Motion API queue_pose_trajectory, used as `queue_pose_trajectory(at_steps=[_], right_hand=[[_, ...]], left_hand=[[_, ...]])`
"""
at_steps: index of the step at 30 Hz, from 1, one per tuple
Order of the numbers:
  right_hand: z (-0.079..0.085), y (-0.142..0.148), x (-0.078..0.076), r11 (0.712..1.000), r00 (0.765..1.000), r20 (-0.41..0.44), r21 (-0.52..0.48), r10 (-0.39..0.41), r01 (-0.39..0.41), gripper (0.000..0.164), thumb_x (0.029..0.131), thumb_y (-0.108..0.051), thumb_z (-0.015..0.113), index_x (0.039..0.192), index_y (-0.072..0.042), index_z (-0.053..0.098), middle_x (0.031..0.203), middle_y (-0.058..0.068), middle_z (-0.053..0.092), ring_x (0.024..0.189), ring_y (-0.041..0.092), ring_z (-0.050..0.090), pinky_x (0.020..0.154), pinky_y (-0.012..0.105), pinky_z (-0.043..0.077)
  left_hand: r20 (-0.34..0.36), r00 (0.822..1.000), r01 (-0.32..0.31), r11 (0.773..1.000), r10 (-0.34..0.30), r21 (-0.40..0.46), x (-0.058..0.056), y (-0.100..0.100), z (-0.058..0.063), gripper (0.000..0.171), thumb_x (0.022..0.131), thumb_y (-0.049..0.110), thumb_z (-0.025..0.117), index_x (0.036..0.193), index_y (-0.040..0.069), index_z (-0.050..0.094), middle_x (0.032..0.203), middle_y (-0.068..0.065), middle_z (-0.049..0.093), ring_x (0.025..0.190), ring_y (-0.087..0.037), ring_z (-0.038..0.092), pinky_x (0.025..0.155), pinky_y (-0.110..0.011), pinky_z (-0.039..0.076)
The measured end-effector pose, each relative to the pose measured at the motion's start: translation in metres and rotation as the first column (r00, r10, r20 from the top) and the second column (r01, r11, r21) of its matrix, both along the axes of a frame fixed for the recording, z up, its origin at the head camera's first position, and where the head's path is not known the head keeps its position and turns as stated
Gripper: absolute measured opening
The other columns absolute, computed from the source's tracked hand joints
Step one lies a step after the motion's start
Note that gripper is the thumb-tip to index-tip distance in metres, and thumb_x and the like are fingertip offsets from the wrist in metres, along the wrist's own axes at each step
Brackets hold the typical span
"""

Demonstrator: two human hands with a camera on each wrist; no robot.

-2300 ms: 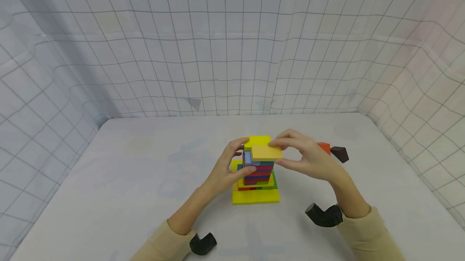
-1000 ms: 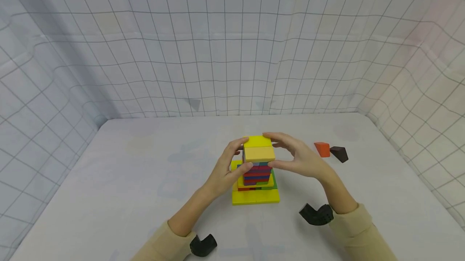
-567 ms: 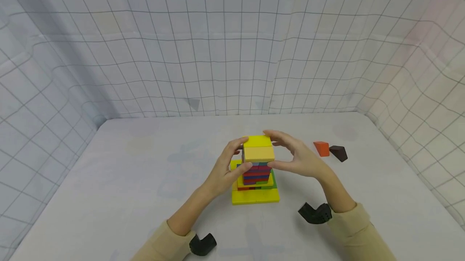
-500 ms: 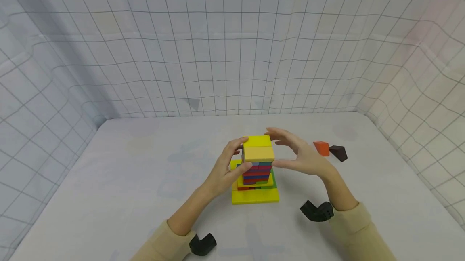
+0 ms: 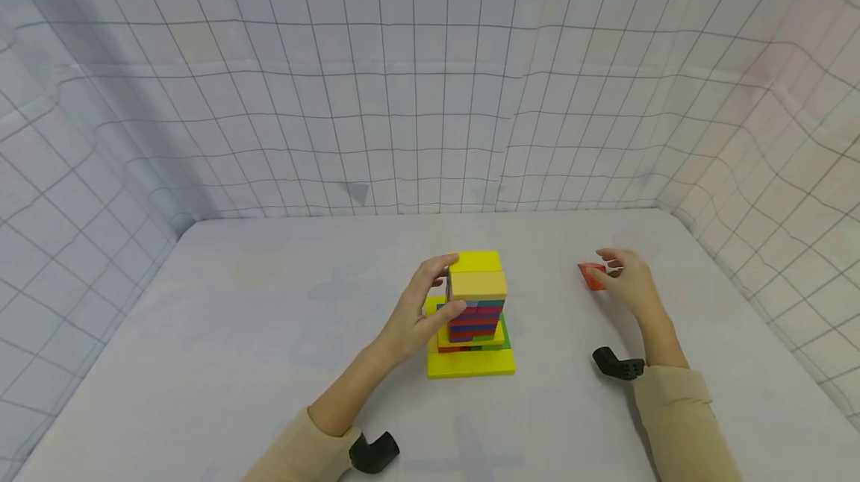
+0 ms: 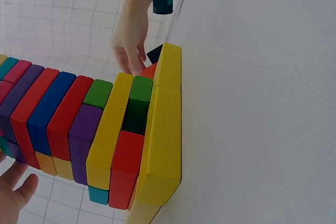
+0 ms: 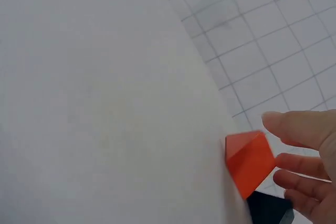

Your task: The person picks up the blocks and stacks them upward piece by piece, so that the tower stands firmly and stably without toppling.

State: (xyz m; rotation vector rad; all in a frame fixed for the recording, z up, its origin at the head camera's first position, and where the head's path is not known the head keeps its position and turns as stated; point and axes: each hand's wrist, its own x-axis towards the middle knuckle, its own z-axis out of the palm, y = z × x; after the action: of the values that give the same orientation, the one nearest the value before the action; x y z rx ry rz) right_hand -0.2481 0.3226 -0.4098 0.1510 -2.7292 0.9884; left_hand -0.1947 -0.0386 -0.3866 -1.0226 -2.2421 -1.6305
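Observation:
A tower of colourful flat wooden blocks (image 5: 478, 286) stands on a wider yellow base (image 5: 470, 364) on the table. My left hand (image 5: 419, 310) holds the tower's upper left side, thumb at the front and fingers towards the back. In the left wrist view, the tower's red, blue, purple, green and yellow layers show beside that hand's fingertips (image 6: 23, 190). Out to the right, my right hand (image 5: 631, 284) reaches down over an orange faceted block (image 7: 249, 161). Its thumb and fingers are spread just beside that block. A black block (image 7: 269, 208) lies behind the orange one, mostly hidden in the head view.
The white table (image 5: 302, 303) runs back to a wall of white, grid-patterned sheeting (image 5: 437, 94), which also stands along both sides. Black curved devices sit at the left wrist (image 5: 373, 452) and right wrist (image 5: 617, 365).
My right hand set a pale yellow block flat on the tower's top, let go, then moved right to the orange block. My left hand has stayed at the tower.

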Motion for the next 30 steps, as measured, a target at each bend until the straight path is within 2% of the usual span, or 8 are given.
queue_pose_trajectory(at_steps=[6,12,16,18,21,23,27,30], right_hand=[[-0.016,0.007,-0.003,0.994,0.999,0.039,0.112,-0.014,0.009,0.044,0.08,-0.014,0.07,0.113,0.01,0.055,0.107,0.029,0.051,0.097,0.042,0.053,0.083,0.052,0.045],[-0.018,0.007,-0.003,0.994,1.0,0.018,0.112,0.013,-0.015,0.039,0.079,-0.007,0.069,0.112,0.009,0.056,0.106,0.028,0.052,0.095,0.041,0.053,0.08,0.052,0.045],[-0.015,0.002,-0.003,0.995,0.994,-0.066,0.065,0.082,-0.078,0.036,0.078,-0.001,0.069,0.111,0.006,0.058,0.107,0.025,0.055,0.093,0.037,0.055,0.078,0.048,0.047],[-0.008,-0.005,-0.004,0.991,0.981,-0.142,0.039,0.135,-0.131,0.035,0.078,0.001,0.069,0.111,0.003,0.06,0.107,0.02,0.058,0.093,0.03,0.055,0.08,0.038,0.049],[0.015,-0.025,-0.001,0.97,0.94,-0.249,-0.01,0.233,-0.243,0.036,0.077,0.002,0.07,0.112,0.001,0.061,0.107,0.015,0.059,0.094,0.016,0.054,0.082,0.02,0.047],[0.036,-0.042,0.004,0.937,0.901,-0.301,-0.059,0.313,-0.345,0.038,0.076,0.005,0.069,0.113,0.001,0.06,0.109,0.014,0.059,0.094,0.009,0.053,0.084,0.014,0.044],[0.074,-0.077,0.013,0.816,0.794,-0.377,-0.146,0.477,-0.56,0.043,0.073,0.016,0.066,0.113,0.005,0.058,0.111,0.018,0.058,0.099,0.009,0.053,0.086,0.018,0.046],[0.091,-0.099,0.016,0.743,0.721,-0.395,-0.127,0.569,-0.657,0.044,0.071,0.018,0.066,0.113,0.006,0.059,0.111,0.017,0.059,0.099,0.013,0.055,0.085,0.022,0.048]], left_hand=[[-0.007,1.0,-0.002,1.0,0.002,-0.005,-0.003,0.0,-0.005,0.056,0.09,0.027,0.057,0.138,0.013,0.032,0.139,-0.008,0.037,0.119,-0.024,0.04,0.098,-0.045,0.038],[-0.001,1.0,-0.003,1.0,0.003,-0.007,-0.002,0.0,-0.006,0.055,0.09,0.026,0.057,0.138,0.014,0.032,0.139,-0.006,0.037,0.12,-0.023,0.04,0.098,-0.044,0.038],[0.006,1.0,-0.006,1.0,0.006,-0.009,-0.003,0.001,-0.006,0.057,0.088,0.017,0.06,0.138,0.011,0.032,0.138,-0.01,0.037,0.12,-0.026,0.04,0.098,-0.047,0.037],[0.009,1.0,-0.007,1.0,0.007,-0.01,-0.002,0.001,-0.004,0.058,0.087,0.011,0.06,0.137,0.008,0.032,0.138,-0.013,0.036,0.119,-0.029,0.04,0.098,-0.048,0.037],[0.003,1.0,-0.006,1.0,0.006,-0.009,0.005,0.002,0.007,0.056,0.086,0.007,0.059,0.135,0.002,0.033,0.136,-0.018,0.036,0.118,-0.032,0.04,0.097,-0.051,0.037],[-0.008,1.0,-0.004,1.0,0.004,-0.003,0.01,0.002,0.016,0.054,0.086,0.006,0.058,0.134,-0.001,0.033,0.136,-0.02,0.036,0.118,-0.032,0.039,0.095,-0.052,0.037],[-0.028,1.0,-0.003,1.0,0.004,0.013,0.018,0.002,0.028,0.053,0.087,0.007,0.058,0.132,-0.003,0.032,0.137,-0.021,0.034,0.119,-0.032,0.037,0.093,-0.052,0.038],[-0.021,1.0,-0.013,1.0,0.014,0.012,0.019,0.002,0.03,0.054,0.087,0.006,0.058,0.133,-0.003,0.032,0.138,-0.021,0.033,0.121,-0.031,0.036,0.093,-0.05,0.038]])
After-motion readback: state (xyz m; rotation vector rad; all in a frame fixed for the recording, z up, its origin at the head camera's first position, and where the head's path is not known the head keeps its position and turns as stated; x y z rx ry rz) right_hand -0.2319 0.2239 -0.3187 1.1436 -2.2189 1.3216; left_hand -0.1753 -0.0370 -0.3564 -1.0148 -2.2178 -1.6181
